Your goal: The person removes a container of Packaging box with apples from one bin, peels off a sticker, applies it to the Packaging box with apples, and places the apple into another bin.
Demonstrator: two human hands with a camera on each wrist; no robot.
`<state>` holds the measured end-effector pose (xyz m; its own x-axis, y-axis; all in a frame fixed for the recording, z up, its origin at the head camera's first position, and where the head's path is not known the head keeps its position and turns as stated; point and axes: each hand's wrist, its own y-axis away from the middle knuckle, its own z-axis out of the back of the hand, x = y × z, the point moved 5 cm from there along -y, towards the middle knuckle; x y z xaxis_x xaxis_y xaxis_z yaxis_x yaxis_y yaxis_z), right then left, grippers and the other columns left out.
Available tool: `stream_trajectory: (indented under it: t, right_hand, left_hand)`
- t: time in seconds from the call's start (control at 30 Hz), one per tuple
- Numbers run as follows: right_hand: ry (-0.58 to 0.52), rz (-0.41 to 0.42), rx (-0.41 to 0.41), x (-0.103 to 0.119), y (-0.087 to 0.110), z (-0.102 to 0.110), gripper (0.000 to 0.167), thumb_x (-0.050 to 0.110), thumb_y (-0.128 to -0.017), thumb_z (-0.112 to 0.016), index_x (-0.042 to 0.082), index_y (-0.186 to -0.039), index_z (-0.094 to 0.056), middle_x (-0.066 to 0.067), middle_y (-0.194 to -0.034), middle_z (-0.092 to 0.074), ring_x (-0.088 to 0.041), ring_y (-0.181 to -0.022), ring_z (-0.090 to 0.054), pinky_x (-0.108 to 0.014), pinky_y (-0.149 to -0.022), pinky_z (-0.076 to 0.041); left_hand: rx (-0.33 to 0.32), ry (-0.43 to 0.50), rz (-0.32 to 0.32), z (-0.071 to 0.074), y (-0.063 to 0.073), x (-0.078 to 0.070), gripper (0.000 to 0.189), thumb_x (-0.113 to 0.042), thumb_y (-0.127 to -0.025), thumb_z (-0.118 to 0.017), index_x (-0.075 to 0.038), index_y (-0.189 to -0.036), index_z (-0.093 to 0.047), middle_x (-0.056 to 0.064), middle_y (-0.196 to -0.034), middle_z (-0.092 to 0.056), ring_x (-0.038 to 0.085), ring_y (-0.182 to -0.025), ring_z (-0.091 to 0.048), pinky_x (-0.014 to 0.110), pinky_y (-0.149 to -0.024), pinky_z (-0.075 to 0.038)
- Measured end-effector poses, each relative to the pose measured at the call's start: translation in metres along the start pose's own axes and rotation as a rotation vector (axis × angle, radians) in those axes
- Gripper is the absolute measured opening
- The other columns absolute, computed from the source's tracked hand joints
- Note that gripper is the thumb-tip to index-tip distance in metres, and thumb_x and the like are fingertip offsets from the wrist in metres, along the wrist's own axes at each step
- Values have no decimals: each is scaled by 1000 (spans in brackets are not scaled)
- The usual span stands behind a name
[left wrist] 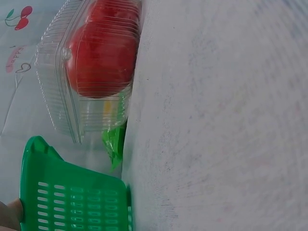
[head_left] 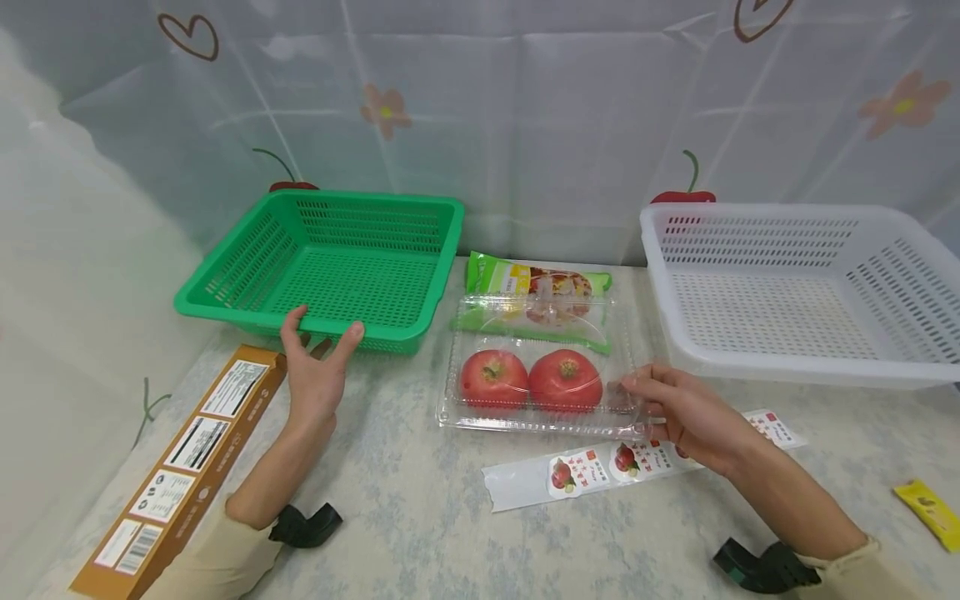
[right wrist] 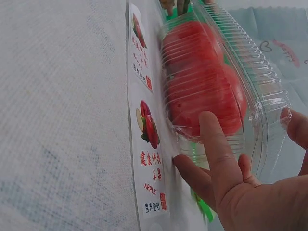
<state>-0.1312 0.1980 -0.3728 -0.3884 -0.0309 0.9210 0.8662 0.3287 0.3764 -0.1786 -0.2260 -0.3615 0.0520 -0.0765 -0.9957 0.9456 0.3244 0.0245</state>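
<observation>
My left hand (head_left: 315,375) is at the front rim of an empty green plastic basket (head_left: 442,275), thumb over the rim and some fingers beneath it. In the left wrist view only a fingertip (left wrist: 14,211) shows by the rim. My right hand (head_left: 693,417) holds a clear plastic clamshell box (head_left: 480,421) at its right end, with the thumb (right wrist: 296,125) at its edge and the other fingers along its side. Two red round fruits, one of them a red fruit (head_left: 566,379) with a brown stem end, lie inside under the lid.
A green food packet (head_left: 562,292) lies behind the clamshell. In front is a strip of apple stickers (head_left: 577,473), partly under my right hand. A white basket (head_left: 765,358) stands at right, a small yellow packet (head_left: 928,512) before it. A long brown box (head_left: 180,475) lies at left.
</observation>
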Motion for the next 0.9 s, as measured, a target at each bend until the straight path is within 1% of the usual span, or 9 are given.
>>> stream_trajectory:
  t: [0.17,0.37,0.47,0.6,0.63,0.7,0.77,0.87,0.9]
  right_hand:
    - [38,7,-20,1,1,3,34,28,-102,-57,-1,-113,-43,-10,-116,-52,-13,-86,-54,-25,-66,-51]
    - [105,21,-64,1,2,4,52,32,-101,-57,-3,-133,-35,-18,-127,-47,-19,-97,-59,-30,-74,-52]
    - [180,24,-87,2,6,4,60,38,-103,-53,-1,-141,-30,-21,-138,-41,-27,-108,-58,-29,-64,-47]
    - [295,19,-120,3,16,5,68,48,-103,-46,4,-150,-23,-23,-148,-32,-42,-118,-56,-34,-66,-44]
    - [322,20,-130,3,19,6,70,50,-103,-45,6,-151,-21,-23,-149,-31,-43,-118,-56,-37,-71,-46]
    - [361,59,-149,5,25,6,68,47,-103,-47,6,-151,-21,-23,-149,-33,-43,-120,-54,-42,-80,-51]
    - [396,121,-154,9,32,6,63,41,-104,-48,6,-150,-23,-22,-145,-39,-40,-118,-56,-44,-76,-53]
    - [459,239,-141,15,43,4,50,29,-106,-48,8,-147,-31,-19,-136,-48,-32,-116,-56,-41,-75,-56]
    - [502,268,-143,18,48,3,46,27,-106,-48,9,-146,-35,-17,-133,-50,-29,-111,-59,-39,-73,-56]
  left_hand:
    - [-4,-5,-5,-1,0,-1,84,-38,-90,-72,-35,-153,-16,11,-156,-12,30,-140,-26,49,-105,-32]
    - [-19,-18,-7,-1,-1,0,85,-40,-89,-73,-36,-153,-17,9,-157,-16,29,-140,-26,49,-106,-32]
    - [-15,-12,-1,-2,-1,0,87,-40,-89,-73,-37,-154,-15,9,-157,-17,29,-141,-25,48,-108,-30]
    - [-1,-5,14,-2,-1,1,89,-39,-90,-72,-40,-154,-11,7,-159,-14,28,-143,-22,48,-110,-28]
    - [4,-4,18,-2,-1,1,90,-39,-90,-72,-40,-155,-9,7,-159,-13,27,-143,-21,47,-110,-28]
    - [13,-4,25,-2,0,2,92,-39,-90,-71,-43,-155,-6,4,-161,-10,26,-145,-19,47,-111,-27]
    - [28,-3,33,-2,2,1,95,-40,-90,-71,-46,-155,-1,-1,-163,-3,25,-147,-14,47,-112,-26]
    - [56,5,43,0,6,-1,96,-41,-92,-69,-52,-152,4,-12,-162,9,25,-149,-5,48,-114,-24]
    - [63,11,44,0,8,-3,95,-41,-92,-68,-53,-152,5,-15,-161,12,25,-149,-2,49,-114,-23]
